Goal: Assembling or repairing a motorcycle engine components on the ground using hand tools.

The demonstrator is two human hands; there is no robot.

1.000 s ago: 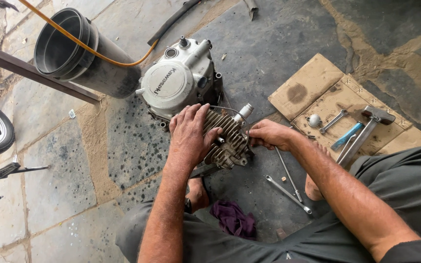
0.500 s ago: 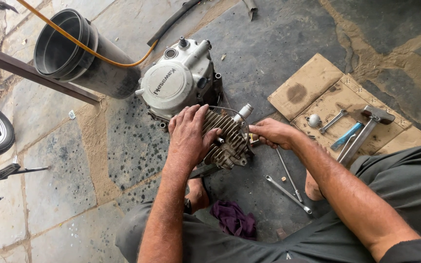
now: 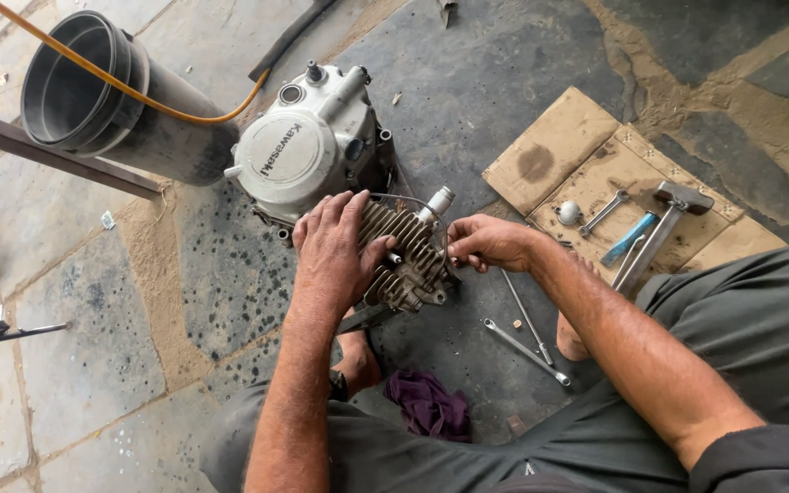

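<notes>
On the stone floor you have a flattened cardboard sheet (image 3: 554, 146) carrying a hammer (image 3: 664, 219) and a blue-handled tool (image 3: 627, 239); a dark bucket (image 3: 93, 91) stands upper left, a purple rag (image 3: 426, 402) lies near your legs

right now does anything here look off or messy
Mostly the floor: dark oily stains spread around the engine, with a spattered patch to its left. The cardboard under the tools has a dark stain too. The left hand lies on the finned cylinder; the right hand is at its side.
</notes>
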